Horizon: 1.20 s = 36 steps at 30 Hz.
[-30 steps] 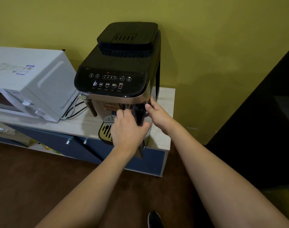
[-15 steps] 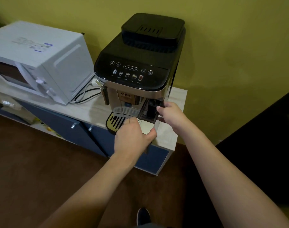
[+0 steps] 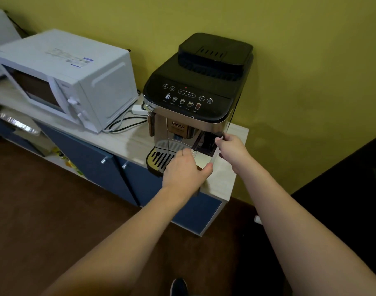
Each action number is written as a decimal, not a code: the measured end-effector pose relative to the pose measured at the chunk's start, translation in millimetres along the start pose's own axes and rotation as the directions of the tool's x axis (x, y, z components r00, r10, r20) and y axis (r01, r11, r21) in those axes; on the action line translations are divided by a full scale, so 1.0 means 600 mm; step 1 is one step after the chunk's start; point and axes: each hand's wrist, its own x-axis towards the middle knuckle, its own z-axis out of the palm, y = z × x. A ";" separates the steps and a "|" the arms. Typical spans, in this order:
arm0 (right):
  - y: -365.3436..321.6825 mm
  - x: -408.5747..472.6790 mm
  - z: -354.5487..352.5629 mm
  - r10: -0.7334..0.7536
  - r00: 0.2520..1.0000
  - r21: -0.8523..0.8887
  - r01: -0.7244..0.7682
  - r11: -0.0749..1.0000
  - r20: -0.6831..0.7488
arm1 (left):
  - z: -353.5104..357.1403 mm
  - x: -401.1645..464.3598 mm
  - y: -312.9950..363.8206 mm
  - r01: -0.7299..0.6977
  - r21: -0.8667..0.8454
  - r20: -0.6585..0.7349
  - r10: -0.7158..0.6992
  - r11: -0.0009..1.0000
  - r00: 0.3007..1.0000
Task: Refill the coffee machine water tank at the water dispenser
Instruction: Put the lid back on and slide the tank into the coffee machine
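The water tank (image 3: 206, 155), a clear plastic container, sits partly drawn out of the front right side of the coffee machine (image 3: 195, 99), its near end projecting over the countertop (image 3: 127, 144) towards the person. Its walls are transparent and hard to trace, so how much of it remains inside the slot cannot be told, nor can any water level.

Progress: the task appears to be at its opening step. The tank is not yet free of the machine; lifting it clear, carrying it to the water dispenser, filling it and sliding it back all seem left to do. No water dispenser is in view.

Hands: the left hand (image 3: 186, 169) is closed over the near front end of the tank, palm down, thumb hooked round the right corner, fingers curled over the top and hiding the edge they hold. The right hand (image 3: 230, 149) pinches the upper right edge of the tank beside the dark slot opening, fingers bent and closed on it. Both forearms reach forward from below, nearly straight, converging on the tank.

Surroundings: the drip tray (image 3: 158, 160) lies just left of the left hand. A white microwave (image 3: 75, 82) stands further left on the same countertop, with cables (image 3: 123, 124) between the two appliances. Blue cabinet doors (image 3: 93, 154) run beneath, and a yellow-green wall (image 3: 300, 60) rises behind.
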 end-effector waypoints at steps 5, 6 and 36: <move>0.009 -0.009 0.009 0.032 0.999 -0.123 -0.029 0.992 0.020 | 0.004 -0.014 -0.020 0.022 -0.086 0.002 -0.022 0.996 1.000; 0.010 -0.006 0.010 0.023 1.000 -0.123 -0.022 0.992 0.012 | 0.005 -0.011 -0.019 0.021 -0.086 0.006 -0.020 0.996 1.000; 0.048 -0.027 0.004 -0.186 0.982 -0.223 0.191 0.956 0.044 | 0.039 -0.005 -0.041 -0.208 -0.201 0.102 0.232 0.957 0.967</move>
